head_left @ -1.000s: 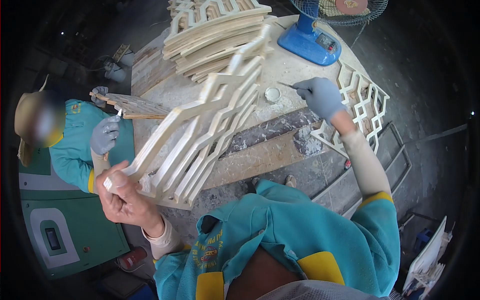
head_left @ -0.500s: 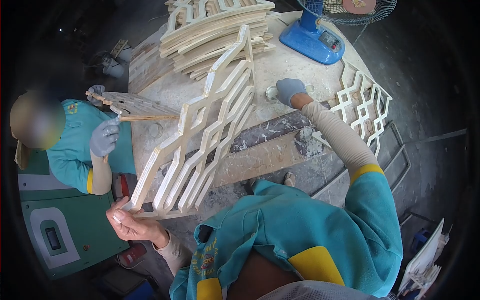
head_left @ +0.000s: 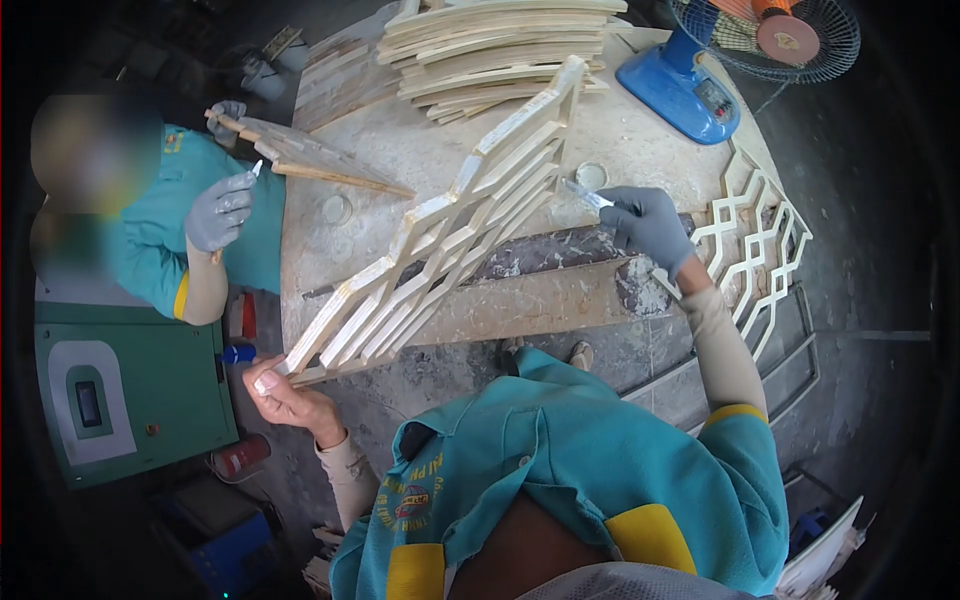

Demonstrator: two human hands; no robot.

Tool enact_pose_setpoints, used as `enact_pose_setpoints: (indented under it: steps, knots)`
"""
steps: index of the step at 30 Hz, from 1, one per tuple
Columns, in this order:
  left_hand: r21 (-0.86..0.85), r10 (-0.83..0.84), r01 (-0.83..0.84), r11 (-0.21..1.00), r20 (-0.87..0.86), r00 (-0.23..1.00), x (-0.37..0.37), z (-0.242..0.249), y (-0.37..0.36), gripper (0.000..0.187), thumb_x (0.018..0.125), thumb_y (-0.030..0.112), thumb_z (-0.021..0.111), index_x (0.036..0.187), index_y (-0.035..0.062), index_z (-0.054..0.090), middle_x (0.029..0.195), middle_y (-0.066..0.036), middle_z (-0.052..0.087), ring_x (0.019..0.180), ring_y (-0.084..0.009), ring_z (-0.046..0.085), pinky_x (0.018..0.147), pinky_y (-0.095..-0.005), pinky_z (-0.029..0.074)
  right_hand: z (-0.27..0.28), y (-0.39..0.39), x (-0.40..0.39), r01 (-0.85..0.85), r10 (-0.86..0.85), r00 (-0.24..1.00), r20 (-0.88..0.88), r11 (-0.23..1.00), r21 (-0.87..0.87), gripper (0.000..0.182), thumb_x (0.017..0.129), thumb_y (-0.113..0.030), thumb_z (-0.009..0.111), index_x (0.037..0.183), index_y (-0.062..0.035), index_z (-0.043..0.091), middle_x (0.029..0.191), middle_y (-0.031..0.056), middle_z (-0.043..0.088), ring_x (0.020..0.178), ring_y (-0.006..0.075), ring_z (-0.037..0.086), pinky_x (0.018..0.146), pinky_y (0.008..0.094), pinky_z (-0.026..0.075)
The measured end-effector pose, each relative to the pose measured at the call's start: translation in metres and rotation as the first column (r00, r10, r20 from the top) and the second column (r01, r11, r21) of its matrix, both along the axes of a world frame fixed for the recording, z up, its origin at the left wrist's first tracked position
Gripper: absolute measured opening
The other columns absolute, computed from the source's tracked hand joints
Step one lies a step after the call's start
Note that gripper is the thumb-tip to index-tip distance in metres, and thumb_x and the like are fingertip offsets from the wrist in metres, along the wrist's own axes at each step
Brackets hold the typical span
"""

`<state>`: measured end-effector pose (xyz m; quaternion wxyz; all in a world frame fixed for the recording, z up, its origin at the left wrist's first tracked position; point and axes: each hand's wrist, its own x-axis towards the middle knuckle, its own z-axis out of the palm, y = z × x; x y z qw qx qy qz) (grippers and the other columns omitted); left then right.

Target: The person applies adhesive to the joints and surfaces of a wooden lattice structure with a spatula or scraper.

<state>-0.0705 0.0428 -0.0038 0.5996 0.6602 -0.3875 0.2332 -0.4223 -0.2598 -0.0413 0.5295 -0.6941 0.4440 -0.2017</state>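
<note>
My bare left hand (head_left: 292, 405) grips the lower corner of a wooden lattice panel (head_left: 412, 235), thumb on its edge. White filler marks the thumb and the panel's edge strip. The panel stands tilted up, its far end pointing toward the back of the table. In my gloved right hand (head_left: 648, 228) is a small putty knife (head_left: 585, 195), its blade pointing left, close to the panel's far end but apart from it. A small round dish (head_left: 592, 177) sits on the table just beyond the knife.
Across the left side, a co-worker's gloved hand (head_left: 222, 212) holds a white-tipped tool beside another panel (head_left: 325, 165). Stacked lattice panels (head_left: 500, 50) and a blue fan (head_left: 685, 90) stand at the back of the table (head_left: 400, 140). Another lattice (head_left: 755, 240) lies at right.
My right hand has drawn back from the dish, bringing the putty knife into sight. The lattice panel has tilted to a more edge-on angle in my left hand. The whole view has shifted.
</note>
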Motion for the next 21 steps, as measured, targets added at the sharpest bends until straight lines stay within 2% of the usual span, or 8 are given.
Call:
enact_pose_setpoints:
  steps: [2,4,5,7,11,14,17,21]
  knots:
    - [0.008,-0.021,0.021,1.000,-0.036,0.999,-0.001,-0.009,0.008,0.037,0.105,0.029,0.049,0.085,-0.0015,0.051,0.079,-0.007,0.048,0.078,-0.0167,0.046,0.080,-0.0333,0.041,0.009,0.031,0.011,-0.024,0.025,0.999,0.026,0.999,-0.028,0.027,0.089,-0.009,0.066,0.114,-0.0059,0.074,0.080,0.0083,0.073,0.068,0.0133,0.069,0.067,0.0295,0.056]
    - [0.027,-0.014,0.016,1.000,-0.054,0.998,-0.004,-0.014,0.014,0.037,0.105,0.030,0.049,0.085,-0.0015,0.051,0.080,-0.007,0.048,0.078,-0.0165,0.046,0.080,-0.0331,0.041,0.009,0.059,0.025,-0.129,0.181,0.980,0.081,0.890,-0.436,0.037,0.091,-0.004,0.063,0.126,-0.0103,0.069,0.077,0.0070,0.068,0.061,0.0132,0.064,0.055,0.0282,0.051]
    - [0.040,-0.015,0.018,0.999,-0.070,0.997,-0.005,-0.017,0.017,0.037,0.105,0.030,0.050,0.085,-0.0016,0.051,0.081,-0.007,0.049,0.077,-0.0163,0.046,0.079,-0.0328,0.041,0.011,0.075,0.033,-0.131,0.182,0.980,0.080,0.893,-0.432,0.037,0.091,-0.004,0.063,0.126,-0.0103,0.069,0.077,0.0070,0.068,0.061,0.0132,0.064,0.055,0.0282,0.051]
    - [0.068,-0.015,0.023,0.997,-0.111,0.994,-0.005,-0.023,0.027,0.038,0.105,0.031,0.050,0.087,-0.0020,0.052,0.082,-0.007,0.050,0.077,-0.0160,0.047,0.078,-0.0327,0.041,0.018,0.102,0.050,-0.128,0.108,0.992,-0.068,0.824,-0.552,0.047,0.091,-0.003,0.060,0.134,-0.0211,0.065,0.080,0.0095,0.062,0.065,0.0204,0.062,0.061,0.0339,0.049]
    - [0.051,-0.050,0.059,0.997,-0.170,0.984,-0.004,-0.041,0.043,0.036,0.105,0.029,0.050,0.090,-0.0033,0.053,0.084,-0.008,0.052,0.079,-0.0164,0.048,0.076,-0.0322,0.041,0.002,0.123,0.078,-0.112,0.116,0.993,-0.019,0.882,-0.458,0.053,0.091,-0.004,0.060,0.137,-0.0293,0.062,0.080,0.0105,0.055,0.070,0.0260,0.058,0.066,0.0381,0.047]
    - [0.016,-0.101,0.105,0.994,-0.144,0.984,-0.010,-0.038,0.043,0.036,0.105,0.029,0.051,0.091,-0.0041,0.054,0.084,-0.009,0.052,0.079,-0.0170,0.048,0.076,-0.0321,0.040,-0.004,0.128,0.090,-0.105,0.082,0.994,-0.069,0.884,-0.456,0.043,0.093,-0.010,0.060,0.130,-0.0310,0.067,0.084,0.0111,0.055,0.073,0.0282,0.060,0.064,0.0406,0.049]
    - [-0.002,-0.142,0.143,0.990,-0.133,0.981,-0.013,-0.039,0.047,0.037,0.104,0.030,0.052,0.092,-0.0041,0.054,0.083,-0.010,0.053,0.079,-0.0174,0.048,0.074,-0.0324,0.039,-0.008,0.132,0.097,-0.122,0.063,0.989,-0.131,0.855,-0.504,0.047,0.091,-0.006,0.058,0.129,-0.0333,0.067,0.085,0.0102,0.055,0.075,0.0274,0.061,0.065,0.0398,0.050]
    - [-0.015,-0.157,0.156,0.988,-0.098,0.983,-0.019,-0.038,0.047,0.039,0.103,0.034,0.054,0.091,-0.0027,0.053,0.081,-0.010,0.053,0.077,-0.0171,0.047,0.071,-0.0329,0.038,0.004,0.134,0.089,-0.214,0.003,0.944,-0.329,0.766,-0.606,0.051,0.089,-0.003,0.058,0.130,-0.0321,0.067,0.083,0.0085,0.055,0.071,0.0264,0.060,0.063,0.0393,0.049]
